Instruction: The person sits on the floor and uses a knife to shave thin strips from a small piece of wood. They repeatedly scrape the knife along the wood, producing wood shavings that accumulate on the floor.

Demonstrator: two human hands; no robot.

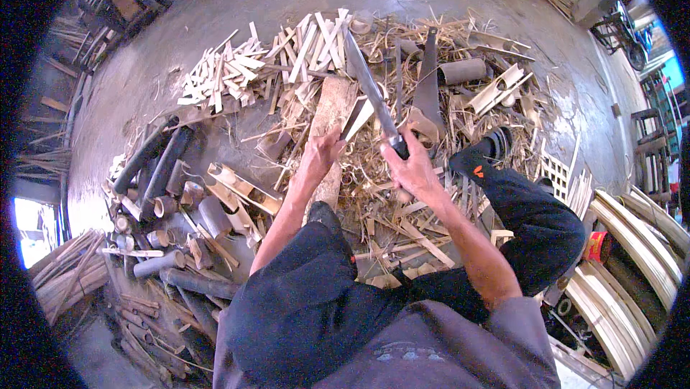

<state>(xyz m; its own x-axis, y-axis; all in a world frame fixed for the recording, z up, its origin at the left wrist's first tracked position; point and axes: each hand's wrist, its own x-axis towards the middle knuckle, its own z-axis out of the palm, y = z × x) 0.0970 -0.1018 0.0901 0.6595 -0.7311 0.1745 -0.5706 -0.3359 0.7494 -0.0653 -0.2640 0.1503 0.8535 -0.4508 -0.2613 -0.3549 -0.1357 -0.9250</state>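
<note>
My right hand is closed round the dark handle of a long knife. Its grey blade points away from me, tilted to the left. Close by on the left, my left hand grips a split bamboo piece, pale on one face and dark on the other. The piece sits beside the blade; whether they touch, I cannot tell. Beneath my left hand runs a worn wooden plank. Beyond it lies a heap of pale split bamboo strips. A handsaw rests on the shavings past my right hand.
Shavings and offcuts cover the floor between my legs. Bamboo tubes are piled at the left. A cut tube and a split half lie at the right. Long bundled strips curve along my right side.
</note>
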